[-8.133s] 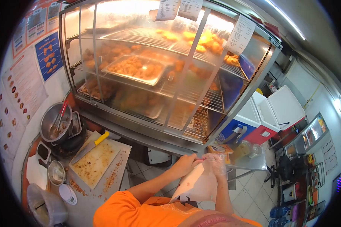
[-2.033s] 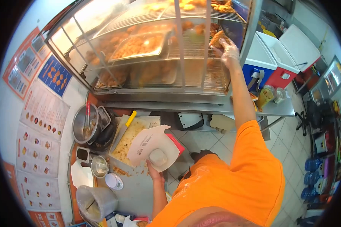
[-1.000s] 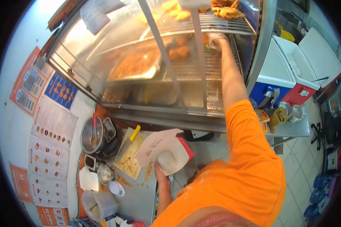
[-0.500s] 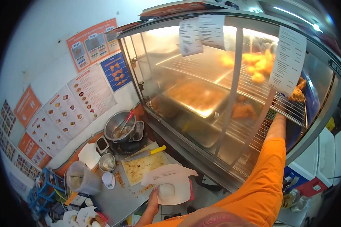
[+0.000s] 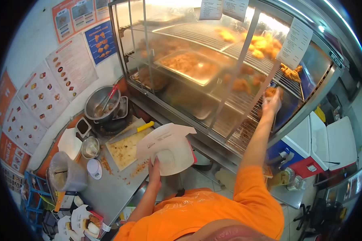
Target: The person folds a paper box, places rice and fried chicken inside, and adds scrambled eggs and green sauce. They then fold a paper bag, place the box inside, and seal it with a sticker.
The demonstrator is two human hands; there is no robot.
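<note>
My left hand point(image 5: 155, 175) grips the near edge of an open paper box point(image 5: 179, 154), which has a white rounded lump point(image 5: 164, 158) inside, probably rice. At the right side of the glass display cabinet point(image 5: 213, 128), my right hand point(image 5: 272, 103), in a clear plastic glove, is closed on a piece of fried chicken point(image 5: 270, 92) beside a wire shelf. A metal tray point(image 5: 191, 66) of small fried pieces stands behind the glass, and more fried food point(image 5: 263, 45) lies on the upper shelf.
A cutting board point(image 5: 124, 152) with a yellow-handled knife point(image 5: 132, 131) lies on the left worktop. Near it are a metal bowl point(image 5: 102, 103), a scale point(image 5: 94, 168) and a plastic bucket point(image 5: 67, 176). Filled boxes point(image 5: 81, 221) stand lower left; coolers point(image 5: 309, 138) stand right.
My right hand was deep in the cabinet and now shows nearer its open side with a chicken piece. The left hand still holds the box. The view has shifted.
</note>
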